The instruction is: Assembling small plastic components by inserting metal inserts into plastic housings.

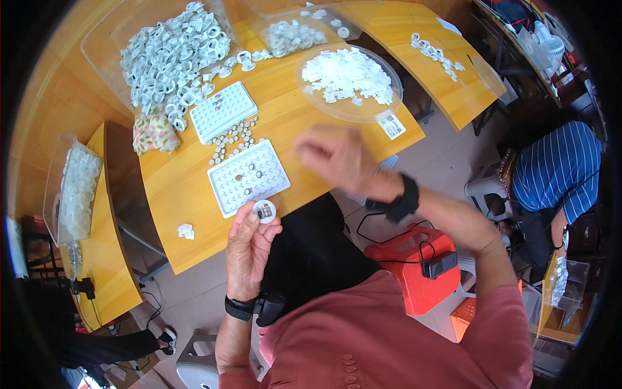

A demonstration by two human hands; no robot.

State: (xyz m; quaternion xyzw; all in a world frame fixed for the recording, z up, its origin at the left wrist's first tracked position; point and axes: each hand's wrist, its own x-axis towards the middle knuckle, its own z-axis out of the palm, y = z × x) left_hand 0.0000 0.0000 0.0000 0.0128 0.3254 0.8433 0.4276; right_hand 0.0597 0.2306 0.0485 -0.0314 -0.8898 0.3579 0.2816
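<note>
Shirt (363, 337): red-pink, nearest, at the lower edge.
Right hand (334, 152): raised over the table (178, 217); it is blurred. The fingers seem curled, but I cannot tell if they pinch something.
Left hand (249, 236): thumb and fingers pinch the disc.
Disc (266, 212): in the left hand, just beside the near tray, round and white, with dark and metallic parts on the face turned up. I judge it light, stiff and a little slippery; the inner parts may be fragile, so it is better to take it by the rim.
Near tray (272, 172): white, with a few small parts standing in it.
Buttons (234, 139): small, round, loose between the two trays.
Far tray (234, 111): white, few parts.
Tub (303, 97): clear, round, full of white pieces (350, 74).
Heap (175, 55): grey-white rings, at far left.
</note>
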